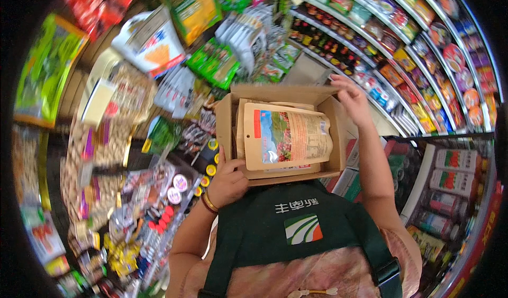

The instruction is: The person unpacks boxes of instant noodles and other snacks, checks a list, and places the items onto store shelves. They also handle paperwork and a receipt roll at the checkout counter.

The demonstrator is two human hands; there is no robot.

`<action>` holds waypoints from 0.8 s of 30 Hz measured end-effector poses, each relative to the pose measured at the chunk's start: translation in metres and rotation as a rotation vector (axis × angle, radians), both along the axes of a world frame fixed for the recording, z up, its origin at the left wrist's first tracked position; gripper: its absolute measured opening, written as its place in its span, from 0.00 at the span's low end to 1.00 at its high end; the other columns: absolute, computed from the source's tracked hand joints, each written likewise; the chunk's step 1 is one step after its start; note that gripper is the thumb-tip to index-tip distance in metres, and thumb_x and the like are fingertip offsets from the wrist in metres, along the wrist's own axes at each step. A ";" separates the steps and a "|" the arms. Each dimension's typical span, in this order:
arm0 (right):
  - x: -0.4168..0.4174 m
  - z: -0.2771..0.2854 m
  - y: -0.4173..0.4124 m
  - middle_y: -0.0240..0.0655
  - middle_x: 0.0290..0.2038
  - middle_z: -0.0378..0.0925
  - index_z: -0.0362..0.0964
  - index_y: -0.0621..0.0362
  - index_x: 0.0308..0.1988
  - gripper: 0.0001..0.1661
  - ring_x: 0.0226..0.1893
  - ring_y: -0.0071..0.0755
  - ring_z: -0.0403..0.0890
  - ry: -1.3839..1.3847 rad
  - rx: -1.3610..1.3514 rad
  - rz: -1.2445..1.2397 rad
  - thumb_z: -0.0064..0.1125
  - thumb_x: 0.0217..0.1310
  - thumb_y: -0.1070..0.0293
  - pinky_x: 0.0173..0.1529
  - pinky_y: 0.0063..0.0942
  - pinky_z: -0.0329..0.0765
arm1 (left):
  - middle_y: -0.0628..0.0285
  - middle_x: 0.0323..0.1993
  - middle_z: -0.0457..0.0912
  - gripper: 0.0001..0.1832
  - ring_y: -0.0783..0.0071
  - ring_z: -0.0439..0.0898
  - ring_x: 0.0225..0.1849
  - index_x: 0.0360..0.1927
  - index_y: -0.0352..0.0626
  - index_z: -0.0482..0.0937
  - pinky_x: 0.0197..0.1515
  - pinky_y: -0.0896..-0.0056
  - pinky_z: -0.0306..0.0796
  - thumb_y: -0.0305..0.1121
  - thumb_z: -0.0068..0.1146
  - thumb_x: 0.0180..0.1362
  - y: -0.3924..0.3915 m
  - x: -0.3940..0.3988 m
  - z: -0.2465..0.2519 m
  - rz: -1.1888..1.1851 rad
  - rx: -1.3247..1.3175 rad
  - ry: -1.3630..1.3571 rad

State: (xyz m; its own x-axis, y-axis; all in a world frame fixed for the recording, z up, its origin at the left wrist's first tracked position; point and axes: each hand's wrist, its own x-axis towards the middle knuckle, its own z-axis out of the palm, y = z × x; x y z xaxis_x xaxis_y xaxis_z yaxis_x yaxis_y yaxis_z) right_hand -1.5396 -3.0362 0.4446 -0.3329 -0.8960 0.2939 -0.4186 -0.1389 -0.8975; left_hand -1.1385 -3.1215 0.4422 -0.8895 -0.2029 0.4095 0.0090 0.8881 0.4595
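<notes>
In front of my apron is an open cardboard box (pixel 342 147) with kraft-coloured pouches inside. The top pouch (pixel 293 137) lies flat and carries a printed picture of red fruit and a blue sky, plus writing. My left hand (pixel 229 180) grips the box at its near left corner, with one finger along the outer wall and others bent over the rim beside the pouches. At the far right corner is my right hand (pixel 352 99), its fingers loosely curled at the rim. Whether those fingers hold the cardboard cannot be made out.
To the left, bagged snacks hang, including a white bag (pixel 152 46) and green packets (pixel 213 62). Shelves (pixel 381 28) of packaged food and bottles curve along the upper right. Cans and jars stand in a case (pixel 452 183) at lower right. Small packaged goods (pixel 158 195) crowd the lower left.
</notes>
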 end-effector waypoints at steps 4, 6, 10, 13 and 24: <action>0.008 -0.021 -0.047 0.31 0.32 0.76 0.73 0.63 0.38 0.25 0.29 0.19 0.70 -0.397 0.443 0.110 0.49 0.62 0.49 0.33 0.20 0.68 | 0.65 0.17 0.64 0.08 0.62 0.75 0.43 0.14 0.45 0.67 0.61 0.24 0.41 0.28 0.57 0.34 0.058 0.035 0.008 0.175 -0.063 -0.039; 0.069 -0.005 -0.067 0.29 0.28 0.76 0.72 0.65 0.38 0.31 0.25 0.21 0.68 -0.320 0.547 -0.062 0.47 0.61 0.43 0.30 0.23 0.67 | 0.66 0.16 0.66 0.05 0.67 0.75 0.42 0.18 0.44 0.72 0.64 0.35 0.47 0.26 0.58 0.37 0.086 0.053 0.018 0.275 -0.066 -0.079; 0.097 -0.055 -0.092 0.38 0.50 0.72 0.64 0.66 0.55 0.33 0.49 0.30 0.72 -0.530 0.568 0.194 0.53 0.60 0.52 0.54 0.30 0.66 | 0.69 0.19 0.70 0.05 0.74 0.76 0.42 0.21 0.44 0.73 0.68 0.53 0.50 0.29 0.57 0.46 0.156 0.086 -0.043 0.620 0.767 0.061; 0.123 -0.067 -0.107 0.39 0.43 0.76 0.67 0.65 0.51 0.24 0.40 0.33 0.77 -0.474 0.581 0.223 0.53 0.61 0.60 0.43 0.31 0.73 | 0.68 0.21 0.71 0.07 0.70 0.75 0.46 0.16 0.47 0.70 0.67 0.38 0.41 0.29 0.57 0.43 0.148 0.088 0.014 0.492 -0.132 -0.026; 0.275 0.012 -0.031 0.48 0.49 0.68 0.65 0.61 0.51 0.31 0.50 0.49 0.69 0.551 -0.008 0.943 0.61 0.44 0.64 0.53 0.42 0.66 | 0.66 0.31 0.78 0.03 0.66 0.73 0.50 0.22 0.45 0.75 0.64 0.33 0.33 0.30 0.58 0.44 0.219 0.173 -0.008 0.779 0.004 0.073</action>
